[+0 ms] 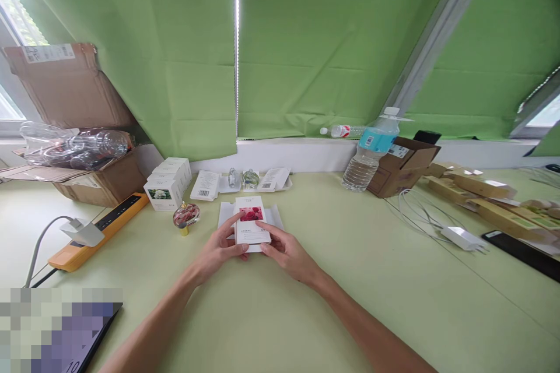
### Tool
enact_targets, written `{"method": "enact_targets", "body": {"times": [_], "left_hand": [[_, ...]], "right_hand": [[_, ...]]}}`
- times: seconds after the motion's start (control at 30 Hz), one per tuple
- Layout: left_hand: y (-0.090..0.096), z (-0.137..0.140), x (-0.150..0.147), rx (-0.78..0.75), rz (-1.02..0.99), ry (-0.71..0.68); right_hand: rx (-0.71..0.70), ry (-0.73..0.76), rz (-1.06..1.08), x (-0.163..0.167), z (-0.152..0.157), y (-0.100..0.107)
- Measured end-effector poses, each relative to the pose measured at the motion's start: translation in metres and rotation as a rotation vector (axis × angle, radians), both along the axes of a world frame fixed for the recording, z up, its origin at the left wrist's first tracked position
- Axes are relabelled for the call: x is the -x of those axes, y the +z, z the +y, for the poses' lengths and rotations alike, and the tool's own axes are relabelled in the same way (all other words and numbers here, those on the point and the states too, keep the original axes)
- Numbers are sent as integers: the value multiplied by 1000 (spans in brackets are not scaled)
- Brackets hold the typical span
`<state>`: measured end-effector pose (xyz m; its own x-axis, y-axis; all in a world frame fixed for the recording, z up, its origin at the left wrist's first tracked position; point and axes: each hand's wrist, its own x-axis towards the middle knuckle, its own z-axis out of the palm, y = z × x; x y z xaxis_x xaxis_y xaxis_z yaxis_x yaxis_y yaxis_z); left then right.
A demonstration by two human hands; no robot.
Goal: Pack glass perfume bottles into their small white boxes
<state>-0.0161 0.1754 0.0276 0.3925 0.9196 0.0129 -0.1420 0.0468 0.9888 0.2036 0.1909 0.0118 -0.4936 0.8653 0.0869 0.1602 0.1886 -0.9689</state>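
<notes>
Between my two hands is a small white carton with a red rose picture on its front. My left hand grips its left edge, thumb low and a finger on the printed face. On the other edge, my right hand has its fingers and thumb closed on the carton. Under and behind it lies an opened white card piece. A round perfume bottle with a gold cap lies on the table to the left. Farther back, flattened white cartons flank two small glass bottles.
White boxes stand in a row at the back left, near an orange power strip. A large water bottle leans by a cardboard box. A charger and phone lie right; a tablet sits front left.
</notes>
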Motion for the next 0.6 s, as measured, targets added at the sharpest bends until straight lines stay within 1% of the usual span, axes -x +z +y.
{"method": "enact_targets", "body": {"times": [0.47,0.6], "left_hand": [[-1,-1,-1,10,18,33],[0,-1,-3,-1,59,61]], "right_hand": [[-16,0,-22,0,-3,5],[-21,-1,-37,1,-3,6]]}}
